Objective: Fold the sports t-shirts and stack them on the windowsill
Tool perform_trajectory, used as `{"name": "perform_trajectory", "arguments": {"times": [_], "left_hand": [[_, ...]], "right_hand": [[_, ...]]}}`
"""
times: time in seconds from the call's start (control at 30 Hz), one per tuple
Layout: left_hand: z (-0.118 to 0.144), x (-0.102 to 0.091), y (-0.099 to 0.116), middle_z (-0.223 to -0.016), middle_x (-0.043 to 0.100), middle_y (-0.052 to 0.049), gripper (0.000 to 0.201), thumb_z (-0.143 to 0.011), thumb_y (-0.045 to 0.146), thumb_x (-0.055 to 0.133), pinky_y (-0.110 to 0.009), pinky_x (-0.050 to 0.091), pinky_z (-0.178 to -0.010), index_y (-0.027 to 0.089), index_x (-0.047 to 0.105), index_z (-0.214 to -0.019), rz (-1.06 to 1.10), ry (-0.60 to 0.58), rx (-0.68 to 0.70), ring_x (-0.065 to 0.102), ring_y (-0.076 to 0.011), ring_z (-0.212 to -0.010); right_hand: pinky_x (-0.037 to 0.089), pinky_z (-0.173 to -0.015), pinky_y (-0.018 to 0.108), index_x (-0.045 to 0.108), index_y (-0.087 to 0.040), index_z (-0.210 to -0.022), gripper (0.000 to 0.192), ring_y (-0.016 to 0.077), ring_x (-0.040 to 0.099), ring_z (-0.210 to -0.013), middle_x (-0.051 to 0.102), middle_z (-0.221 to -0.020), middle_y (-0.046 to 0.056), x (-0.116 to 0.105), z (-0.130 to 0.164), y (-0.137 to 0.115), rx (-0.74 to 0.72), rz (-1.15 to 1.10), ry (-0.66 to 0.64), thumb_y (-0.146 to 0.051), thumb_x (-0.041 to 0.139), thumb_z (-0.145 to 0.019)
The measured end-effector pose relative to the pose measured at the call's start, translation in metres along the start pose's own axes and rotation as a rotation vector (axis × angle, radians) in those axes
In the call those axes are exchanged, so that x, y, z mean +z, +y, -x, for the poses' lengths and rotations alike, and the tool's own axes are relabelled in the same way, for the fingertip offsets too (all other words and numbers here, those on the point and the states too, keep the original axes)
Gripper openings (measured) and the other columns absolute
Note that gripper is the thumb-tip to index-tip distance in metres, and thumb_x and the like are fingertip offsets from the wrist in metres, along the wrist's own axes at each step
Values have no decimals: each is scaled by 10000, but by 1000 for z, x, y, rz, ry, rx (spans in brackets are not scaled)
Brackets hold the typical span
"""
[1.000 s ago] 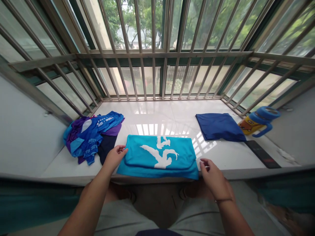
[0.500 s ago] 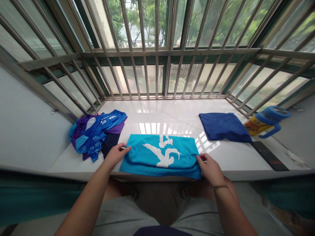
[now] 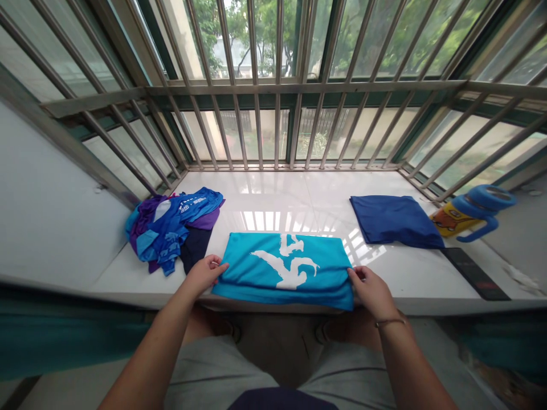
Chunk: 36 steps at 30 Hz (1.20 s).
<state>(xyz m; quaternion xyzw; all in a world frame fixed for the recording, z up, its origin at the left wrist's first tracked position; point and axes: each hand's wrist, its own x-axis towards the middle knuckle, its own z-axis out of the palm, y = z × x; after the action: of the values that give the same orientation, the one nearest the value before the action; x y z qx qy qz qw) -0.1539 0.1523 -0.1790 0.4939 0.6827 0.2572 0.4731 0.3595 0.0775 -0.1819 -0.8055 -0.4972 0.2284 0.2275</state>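
Note:
A turquoise T-shirt [image 3: 248, 273], folded into a wide flat rectangle with white brush-style lettering, lies at the front edge of the white sill. My left hand [image 3: 207, 273] pinches its left side between thumb and fingers. At the opposite side, my right hand [image 3: 371, 289] grips the right edge in the same way, with a thin band around the wrist. Slight creases run across the cloth, and its front hem hangs a little over the sill edge.
A crumpled heap of blue and purple clothes [image 3: 171, 228] lies on the sill [image 3: 290, 193] at left. To the right are a folded navy garment [image 3: 393, 221], a blue-and-yellow bottle with handle [image 3: 470, 213] and a black phone-like slab [image 3: 476, 274]. Metal window bars [image 3: 277, 131] close off the back.
My left hand has slid slightly toward me along the shirt's left side. My right hand keeps its grip. The whole view has shifted a little.

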Motion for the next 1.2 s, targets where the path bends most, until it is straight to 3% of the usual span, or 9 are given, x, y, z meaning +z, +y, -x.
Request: {"name": "perform_trajectory", "arguments": {"times": [0.2, 0.3, 0.5, 0.6, 0.7, 0.8, 0.93, 1.07, 1.2], "left_hand": [[-5, 3, -11, -729, 684, 14, 549, -596, 664, 833, -289, 470, -512, 242, 647, -895, 2, 145, 36, 642, -198, -592], [-9, 5, -19, -689, 670, 19, 542, -614, 669, 817, -294, 469, -530, 237, 654, -898, 13, 170, 74, 624, -192, -573], [-13, 6, -23, -673, 653, 26, 562, -608, 686, 822, -292, 452, -525, 235, 652, -897, 36, 154, 59, 612, -189, -561], [-13, 6, -23, -675, 648, 29, 523, -641, 661, 808, -291, 444, -518, 240, 646, -904, 26, 157, 42, 608, -192, -554], [-14, 6, -25, -688, 661, 19, 433, -714, 606, 768, -301, 460, -541, 241, 652, -915, -15, 170, 59, 624, -206, -570], [-11, 5, -27, -755, 705, -13, 324, -791, 531, 735, -328, 516, -635, 238, 684, -922, -192, 227, 115, 683, -236, -666], [3, 6, -22, -1064, 754, -89, 241, -897, 435, 674, -407, 598, -818, 237, 716, -1025, -430, 432, 369, 736, -269, -838], [25, 15, -16, -1256, 759, -138, 195, -1055, 363, 562, -517, 577, -1081, 244, 700, -1124, -511, 471, 764, 728, -334, -1201], [33, 28, -24, -1450, 734, -133, 264, -1090, 417, 601, -560, 543, -1180, 258, 715, -1268, -594, 300, 884, 680, -347, -1361]], "right_hand": [[479, -737, 354, 708, -240, -1089, 382, 284, 751, -863, 789, -920, 90, 3, 10, -10, -24, 47, 38, -576, 564, -976], [477, -706, 351, 705, -242, -988, 383, 274, 723, -806, 752, -842, 75, 5, 15, -13, -51, -11, 25, -607, 605, -928], [497, -593, 310, 629, -251, -990, 496, 200, 605, -636, 627, -709, -24, 8, 14, -12, 132, -668, -77, -694, 731, -794], [449, -538, 266, 591, -256, -1027, 530, 167, 565, -588, 582, -684, -57, 10, 11, -9, 214, -796, -150, -651, 803, -743], [395, -515, 265, 546, -264, -1031, 446, 172, 550, -525, 574, -633, -67, 10, 9, -5, 234, -554, -181, -612, 730, -821], [450, -611, 311, 589, -234, -1094, 381, 236, 683, -655, 703, -742, 20, 5, 9, -5, 159, -96, -111, -555, 673, -907], [480, -741, 381, 706, -195, -1085, 465, 342, 768, -880, 782, -885, 158, -9, 21, -7, 139, 349, -80, -624, 537, -1032], [494, -798, 405, 744, -249, -748, 638, 351, 775, -876, 788, -823, 164, -16, 42, 0, 115, 399, -296, -699, 421, -1063], [522, -740, 366, 694, -268, -625, 601, 299, 745, -733, 765, -721, 119, 2, 57, 10, 84, 127, -306, -736, 551, -973]]}}
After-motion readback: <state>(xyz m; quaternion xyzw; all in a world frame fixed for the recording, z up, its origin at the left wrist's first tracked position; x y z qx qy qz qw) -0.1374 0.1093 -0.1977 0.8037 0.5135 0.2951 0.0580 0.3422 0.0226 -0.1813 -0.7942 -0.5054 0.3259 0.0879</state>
